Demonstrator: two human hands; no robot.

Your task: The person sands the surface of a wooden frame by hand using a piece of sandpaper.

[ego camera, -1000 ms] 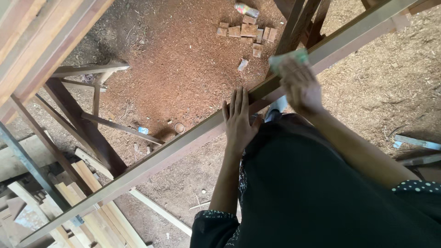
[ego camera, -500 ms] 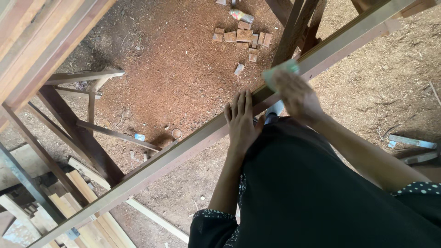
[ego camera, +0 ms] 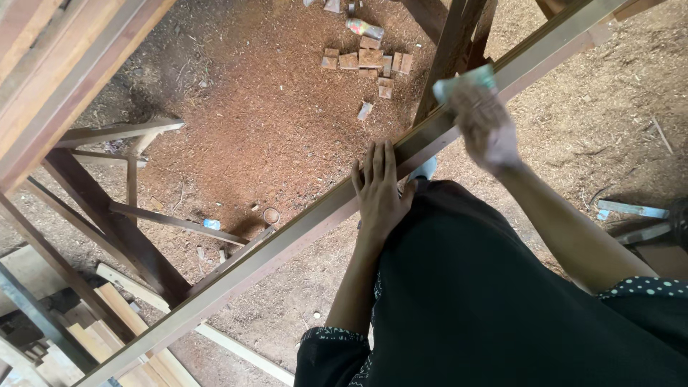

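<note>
Head view: left hand (ego camera: 380, 190) lies flat, fingers released, on the long wooden beam (ego camera: 287, 244). Farther right, right hand (ego camera: 487, 125), blurred, grips a pale green pad (ego camera: 459, 82) against it.

The left hand (ego camera: 380, 190) lies flat on a long wooden rail (ego camera: 287, 240) running diagonally. The right hand (ego camera: 487, 129), blurred, presses a pale green pad (ego camera: 462, 82) on the rail. Small wood blocks (ego camera: 369, 61) lie on the sawdust floor (ego camera: 272, 122).

Reddish sawdust-strewn dirt floor (ego camera: 258, 122). Cluster of small square wooden offcut blocks (ego camera: 369, 61) at 12 o'clock; pale wooden slats (ego camera: 93, 337) at 8 o'clock.
</note>
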